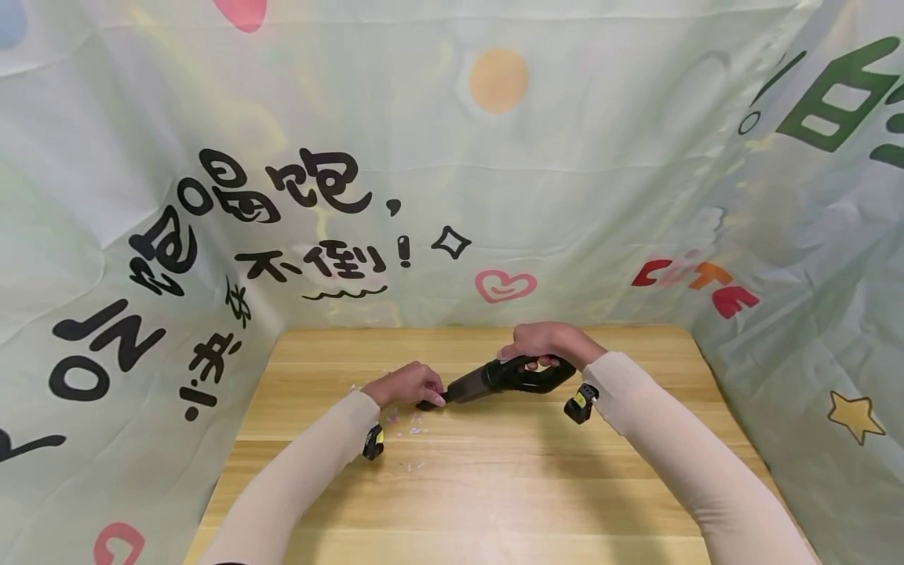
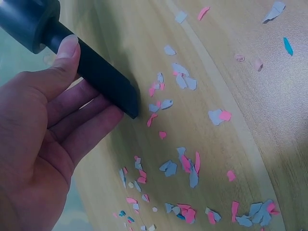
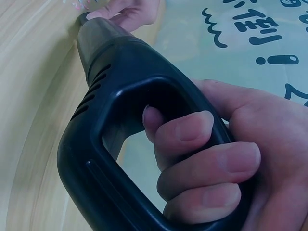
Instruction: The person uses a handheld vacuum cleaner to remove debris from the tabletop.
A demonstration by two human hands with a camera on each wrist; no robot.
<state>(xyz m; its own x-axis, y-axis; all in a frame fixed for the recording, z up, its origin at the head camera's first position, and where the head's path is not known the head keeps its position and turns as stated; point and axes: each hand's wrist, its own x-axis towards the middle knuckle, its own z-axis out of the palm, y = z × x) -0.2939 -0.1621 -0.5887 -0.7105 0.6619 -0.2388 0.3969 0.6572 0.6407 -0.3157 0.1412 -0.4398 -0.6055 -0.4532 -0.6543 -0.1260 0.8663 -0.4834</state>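
Observation:
A black handheld vacuum cleaner point(image 1: 487, 380) slants over the wooden table, its nozzle pointing left and down. My right hand point(image 1: 540, 343) grips its looped handle point(image 3: 130, 187), fingers curled through the opening. At the other end my left hand point(image 1: 413, 384) pinches the narrow nozzle point(image 2: 103, 72) between thumb and fingers. The slanted nozzle tip is close over the tabletop, beside scattered paper scraps. Pink scraps point(image 2: 186, 163) and pale blue-grey scraps point(image 2: 194, 177) lie in small clusters, with a few bright blue bits point(image 2: 288, 46) among them.
The wooden table point(image 1: 494, 486) is enclosed by a printed fabric backdrop point(image 1: 438, 94) at the back and both sides. Black wrist cameras point(image 1: 581, 402) are strapped at both sleeve cuffs. More scraps point(image 1: 413, 465) lie nearer the front of the table.

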